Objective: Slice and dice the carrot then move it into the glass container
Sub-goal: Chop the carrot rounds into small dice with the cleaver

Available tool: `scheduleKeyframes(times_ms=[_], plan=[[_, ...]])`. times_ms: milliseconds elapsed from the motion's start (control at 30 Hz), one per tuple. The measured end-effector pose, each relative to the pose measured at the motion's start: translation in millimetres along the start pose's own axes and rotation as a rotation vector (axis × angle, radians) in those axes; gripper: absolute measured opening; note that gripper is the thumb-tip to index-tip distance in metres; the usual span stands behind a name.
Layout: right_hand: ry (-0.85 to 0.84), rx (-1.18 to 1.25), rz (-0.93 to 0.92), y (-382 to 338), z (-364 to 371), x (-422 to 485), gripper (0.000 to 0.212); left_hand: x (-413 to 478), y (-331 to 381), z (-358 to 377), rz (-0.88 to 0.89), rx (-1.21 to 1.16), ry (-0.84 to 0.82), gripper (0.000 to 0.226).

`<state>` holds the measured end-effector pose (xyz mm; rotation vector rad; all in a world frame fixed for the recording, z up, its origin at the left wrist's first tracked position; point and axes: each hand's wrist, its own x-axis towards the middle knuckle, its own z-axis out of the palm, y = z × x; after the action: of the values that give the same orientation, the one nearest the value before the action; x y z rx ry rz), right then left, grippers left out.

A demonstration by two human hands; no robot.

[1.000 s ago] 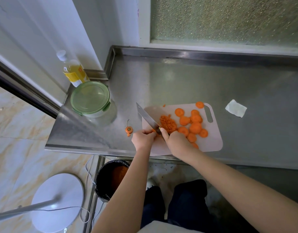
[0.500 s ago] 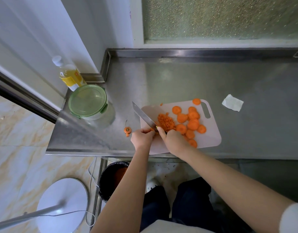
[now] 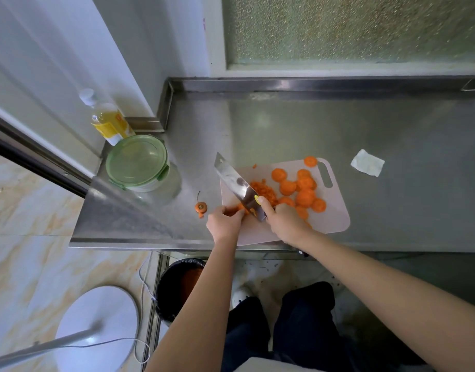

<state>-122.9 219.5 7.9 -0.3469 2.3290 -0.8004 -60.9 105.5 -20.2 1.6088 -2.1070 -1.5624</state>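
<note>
I judge slicing done: the carrot slices (image 3: 306,197) lie on the cutting board (image 3: 335,218). Dicing is partway, with a small diced pile (image 3: 263,190) beside the knife (image 3: 236,186). The right hand (image 3: 284,221) grips the knife handle, one finger on the blade. The left hand (image 3: 223,221) curls its fingers over carrot pieces at the blade. The glass container (image 3: 137,162) stands lidded, well apart to the left. I see no transfer begun.
</note>
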Motion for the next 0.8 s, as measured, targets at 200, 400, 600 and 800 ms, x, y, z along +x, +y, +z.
scheduleKeyframes(times_ms=[200,400,600,800], plan=[[-0.021,-0.086,-0.016,-3.7,-1.3,-8.9,0.068,-2.5,-1.9,1.0,0.027,-0.022,0.017,0.016],[-0.01,-0.089,-0.022,-6.6,-1.6,-7.6,0.068,-1.9,-2.3,0.9,0.009,-0.031,0.021,0.016],[-0.019,-0.112,-0.028,-11.4,-4.7,-10.4,0.068,-0.1,1.1,1.3,-0.035,-0.046,0.012,0.018],[-0.038,-0.147,-0.001,-18.8,-6.1,-9.1,0.063,1.3,1.8,0.4,-0.061,-0.064,-0.002,0.015]])
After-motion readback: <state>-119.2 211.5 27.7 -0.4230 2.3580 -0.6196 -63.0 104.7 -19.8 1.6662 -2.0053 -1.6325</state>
